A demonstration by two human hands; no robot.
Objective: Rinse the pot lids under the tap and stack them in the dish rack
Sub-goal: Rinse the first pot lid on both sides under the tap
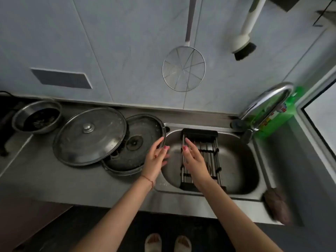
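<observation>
Two pot lids lie on the counter left of the sink. The steel lid (89, 137) with a round knob leans over a darker lid (140, 142), which lies upside down. My left hand (156, 157) has straight fingers at the dark lid's right rim, seemingly touching it. My right hand (194, 157) hovers open over the dish rack (209, 155), a metal-rod rack laid across the sink (241, 160). It holds nothing. The curved chrome tap (267, 104) stands at the sink's back right, with no water running.
A steel bowl (37, 117) with dark contents sits at the far left of the counter. A wire skimmer (183, 68) and a white brush (243, 46) hang on the tiled wall. A green bottle (278, 113) stands behind the tap. A brown cloth (276, 204) lies on the sink's right corner.
</observation>
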